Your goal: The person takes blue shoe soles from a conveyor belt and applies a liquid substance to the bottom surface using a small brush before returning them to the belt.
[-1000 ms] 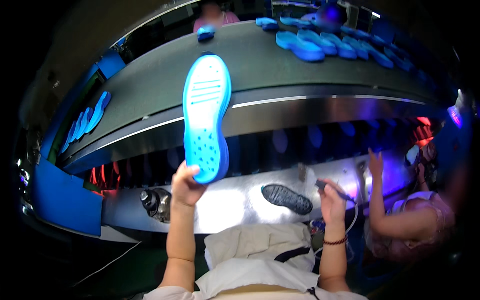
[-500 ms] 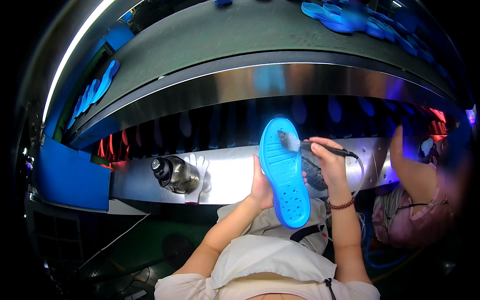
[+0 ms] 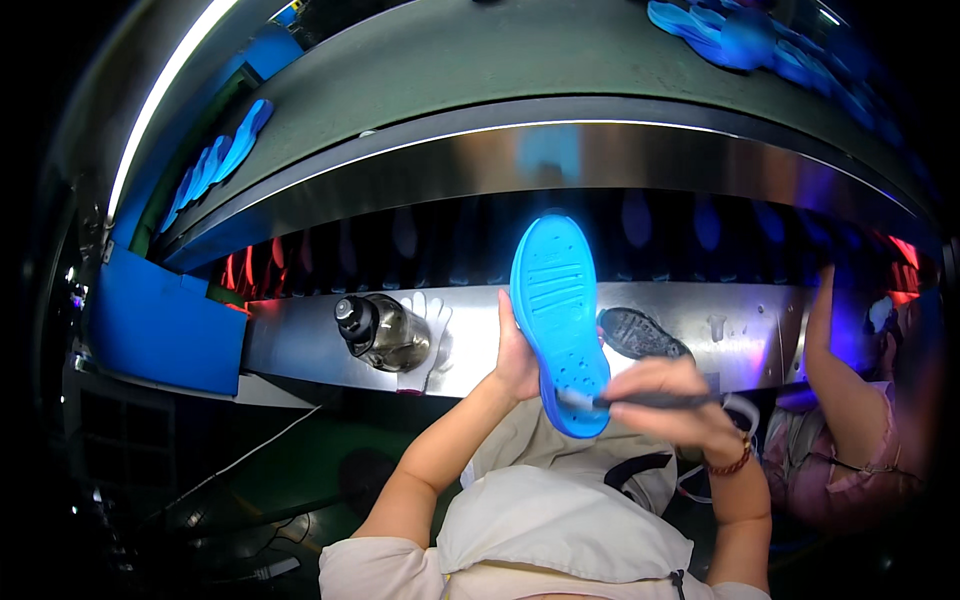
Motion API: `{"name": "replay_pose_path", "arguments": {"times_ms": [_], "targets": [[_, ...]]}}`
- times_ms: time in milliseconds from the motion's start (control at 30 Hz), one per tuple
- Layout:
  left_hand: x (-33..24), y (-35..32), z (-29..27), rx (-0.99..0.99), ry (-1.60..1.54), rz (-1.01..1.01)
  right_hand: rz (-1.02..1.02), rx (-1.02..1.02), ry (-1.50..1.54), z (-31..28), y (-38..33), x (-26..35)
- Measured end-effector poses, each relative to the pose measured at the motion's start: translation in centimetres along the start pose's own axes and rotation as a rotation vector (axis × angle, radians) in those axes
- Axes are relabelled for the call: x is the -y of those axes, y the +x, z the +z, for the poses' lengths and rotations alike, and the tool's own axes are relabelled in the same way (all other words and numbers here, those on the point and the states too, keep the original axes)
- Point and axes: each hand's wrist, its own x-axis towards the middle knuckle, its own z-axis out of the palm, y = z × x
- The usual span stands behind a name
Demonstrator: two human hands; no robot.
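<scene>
My left hand (image 3: 515, 352) grips a bright blue shoe sole (image 3: 558, 312) from behind, holding it upright over the steel ledge with its grooved face toward me. A dark brush (image 3: 640, 401) is in my right hand (image 3: 672, 402), lying level with its pale tip touching the sole's lower end. Just behind my right hand, a dark grey sole (image 3: 640, 333) lies flat on the shiny steel ledge (image 3: 300, 345).
A dark round bottle (image 3: 380, 330) and a white glove (image 3: 428, 335) lie on the ledge at left. Above runs a grey conveyor belt (image 3: 480, 70) carrying blue soles at far right (image 3: 740, 35) and left (image 3: 220, 160). Another person's raised arm (image 3: 830, 350) is at right.
The blue sole came down from high over the belt to in front of the ledge. My right hand brought the brush across to the sole's lower end.
</scene>
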Motion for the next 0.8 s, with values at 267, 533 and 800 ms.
{"name": "replay_pose_path", "arguments": {"times_ms": [267, 533, 800], "targets": [[1.2, 0.3, 3.2, 0.036, -0.203, -0.018, -0.185, -0.133, 0.011, -0.6, 3.1, 0.4], [0.6, 1.1, 3.9, -0.04, -0.006, 0.143, -0.136, -0.091, 0.044, -1.2, 1.8, 0.2], [-1.1, 1.4, 5.6, -0.048, 0.034, 0.393, -0.266, -0.05, -0.089, -1.5, 0.5, 1.2]]}}
